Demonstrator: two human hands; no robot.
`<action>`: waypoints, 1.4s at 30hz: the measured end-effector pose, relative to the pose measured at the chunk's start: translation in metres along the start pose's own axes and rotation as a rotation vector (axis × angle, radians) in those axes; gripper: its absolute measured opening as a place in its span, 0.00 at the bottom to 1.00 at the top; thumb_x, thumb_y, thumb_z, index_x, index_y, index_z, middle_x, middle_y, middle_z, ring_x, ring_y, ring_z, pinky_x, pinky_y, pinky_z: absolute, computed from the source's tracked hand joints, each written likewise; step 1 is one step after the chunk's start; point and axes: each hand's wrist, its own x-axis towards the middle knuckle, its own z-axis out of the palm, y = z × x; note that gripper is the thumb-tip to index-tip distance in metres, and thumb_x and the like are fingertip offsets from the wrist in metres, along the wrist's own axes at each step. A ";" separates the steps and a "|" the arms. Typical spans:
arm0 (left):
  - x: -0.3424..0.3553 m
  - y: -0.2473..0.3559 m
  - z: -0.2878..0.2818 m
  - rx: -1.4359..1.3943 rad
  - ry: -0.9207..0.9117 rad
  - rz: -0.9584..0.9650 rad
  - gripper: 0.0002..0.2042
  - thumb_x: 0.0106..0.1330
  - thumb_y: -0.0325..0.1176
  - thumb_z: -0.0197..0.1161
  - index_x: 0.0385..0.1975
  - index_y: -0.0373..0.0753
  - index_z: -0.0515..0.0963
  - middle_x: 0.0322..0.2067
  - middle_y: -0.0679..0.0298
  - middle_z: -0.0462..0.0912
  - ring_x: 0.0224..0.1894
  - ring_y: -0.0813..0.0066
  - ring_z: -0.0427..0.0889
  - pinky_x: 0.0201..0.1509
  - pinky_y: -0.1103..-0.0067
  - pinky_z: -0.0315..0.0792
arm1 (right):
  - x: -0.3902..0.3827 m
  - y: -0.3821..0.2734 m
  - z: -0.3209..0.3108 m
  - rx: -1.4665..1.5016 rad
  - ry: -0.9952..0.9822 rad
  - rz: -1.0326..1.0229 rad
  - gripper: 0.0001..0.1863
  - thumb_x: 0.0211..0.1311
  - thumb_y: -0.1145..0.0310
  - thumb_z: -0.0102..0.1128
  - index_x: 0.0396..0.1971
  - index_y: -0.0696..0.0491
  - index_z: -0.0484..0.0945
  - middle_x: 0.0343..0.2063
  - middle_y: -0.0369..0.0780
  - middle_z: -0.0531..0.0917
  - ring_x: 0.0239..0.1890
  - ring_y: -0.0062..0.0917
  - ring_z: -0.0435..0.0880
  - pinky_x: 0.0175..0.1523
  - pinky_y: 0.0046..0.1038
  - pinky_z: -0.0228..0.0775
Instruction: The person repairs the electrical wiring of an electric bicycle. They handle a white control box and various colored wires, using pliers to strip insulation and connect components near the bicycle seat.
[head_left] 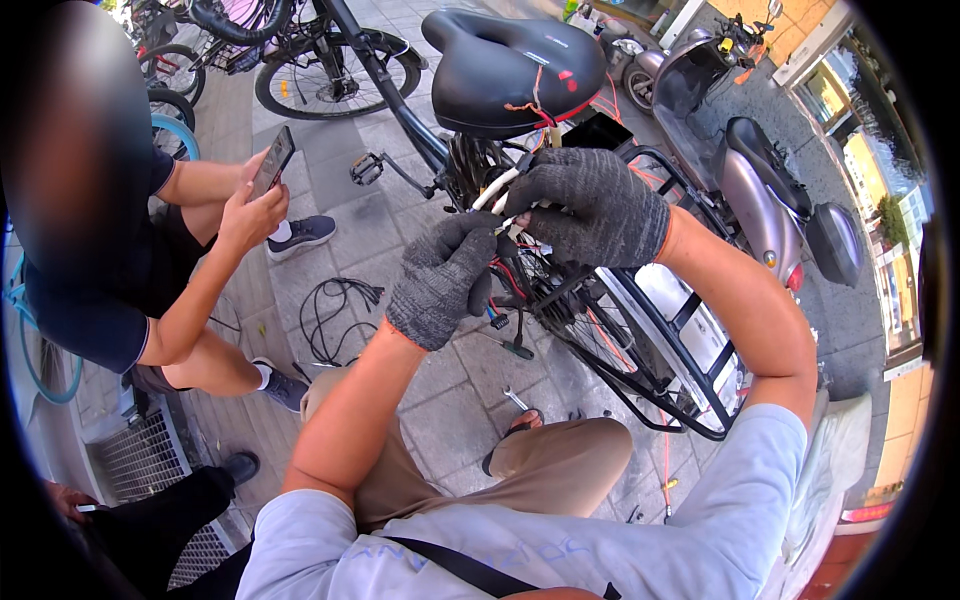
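Both my hands wear dark grey knitted gloves. My left hand (437,277) is closed in a pinch at the thin wire ends below the bicycle saddle (515,70). Right beside it, my right hand (597,207) is closed on a white cable (494,187), thumb and fingertips close to my left fingers. The exact joint between the fingertips is too small to make out. More loose wires, red, blue and black (508,275), hang just beneath my hands. The black saddle has orange cord tied at its rear.
The bicycle's black rear rack (690,335) extends to the right. On the paving lie a coiled black cable (335,310), a screwdriver (517,348) and a wrench (515,398). A person with a phone (272,165) sits at left. A scooter (745,190) stands at right.
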 end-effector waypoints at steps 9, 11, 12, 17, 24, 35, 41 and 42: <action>-0.004 0.003 -0.002 0.003 -0.078 0.069 0.13 0.77 0.28 0.58 0.56 0.31 0.77 0.42 0.53 0.88 0.22 0.76 0.84 0.24 0.79 0.79 | 0.000 -0.004 0.000 0.051 -0.001 0.068 0.11 0.60 0.74 0.69 0.43 0.53 0.85 0.34 0.44 0.84 0.39 0.41 0.84 0.44 0.41 0.76; -0.004 0.001 -0.002 0.031 -0.052 0.087 0.12 0.76 0.27 0.58 0.56 0.32 0.77 0.43 0.53 0.87 0.22 0.75 0.84 0.24 0.79 0.80 | 0.000 -0.005 0.000 0.065 -0.001 0.081 0.11 0.60 0.74 0.69 0.43 0.53 0.84 0.34 0.45 0.83 0.39 0.41 0.84 0.44 0.41 0.76; -0.005 0.001 -0.002 0.045 -0.038 0.097 0.12 0.76 0.27 0.58 0.56 0.32 0.77 0.43 0.53 0.87 0.22 0.74 0.84 0.25 0.79 0.80 | 0.000 -0.005 0.000 0.072 -0.006 0.095 0.11 0.60 0.74 0.69 0.43 0.53 0.84 0.34 0.45 0.83 0.39 0.42 0.84 0.44 0.41 0.76; -0.006 0.005 -0.001 0.053 -0.030 0.129 0.12 0.76 0.26 0.59 0.55 0.33 0.79 0.42 0.54 0.88 0.23 0.74 0.85 0.25 0.79 0.81 | 0.001 -0.006 -0.001 0.042 0.009 0.069 0.10 0.61 0.72 0.68 0.43 0.53 0.84 0.34 0.45 0.84 0.39 0.42 0.85 0.44 0.41 0.77; -0.004 0.000 -0.001 0.039 -0.014 0.141 0.11 0.75 0.25 0.59 0.54 0.33 0.79 0.41 0.54 0.88 0.22 0.74 0.84 0.26 0.78 0.81 | 0.000 -0.002 0.000 0.018 0.021 0.037 0.10 0.63 0.70 0.66 0.44 0.53 0.85 0.33 0.45 0.85 0.37 0.42 0.86 0.42 0.40 0.78; -0.001 0.017 -0.014 -2.225 -0.279 -1.414 0.08 0.72 0.35 0.56 0.41 0.41 0.81 0.38 0.66 0.80 0.45 0.68 0.82 0.48 0.75 0.79 | -0.002 -0.001 -0.005 0.041 -0.017 0.043 0.15 0.59 0.75 0.67 0.47 0.51 0.84 0.35 0.45 0.83 0.40 0.42 0.84 0.45 0.40 0.77; 0.021 0.011 -0.015 -2.017 -0.281 -1.230 0.07 0.64 0.34 0.62 0.38 0.43 0.84 0.38 0.64 0.84 0.42 0.65 0.84 0.46 0.72 0.79 | 0.005 -0.008 -0.005 0.033 0.009 0.037 0.16 0.57 0.76 0.66 0.47 0.53 0.84 0.36 0.46 0.83 0.41 0.44 0.84 0.47 0.41 0.77; 0.025 0.026 -0.001 -2.568 0.119 -1.296 0.07 0.65 0.34 0.61 0.38 0.42 0.82 0.37 0.64 0.82 0.41 0.66 0.83 0.45 0.73 0.78 | 0.001 -0.007 -0.007 0.019 0.003 0.061 0.16 0.56 0.76 0.66 0.46 0.53 0.84 0.36 0.46 0.83 0.41 0.44 0.84 0.47 0.41 0.77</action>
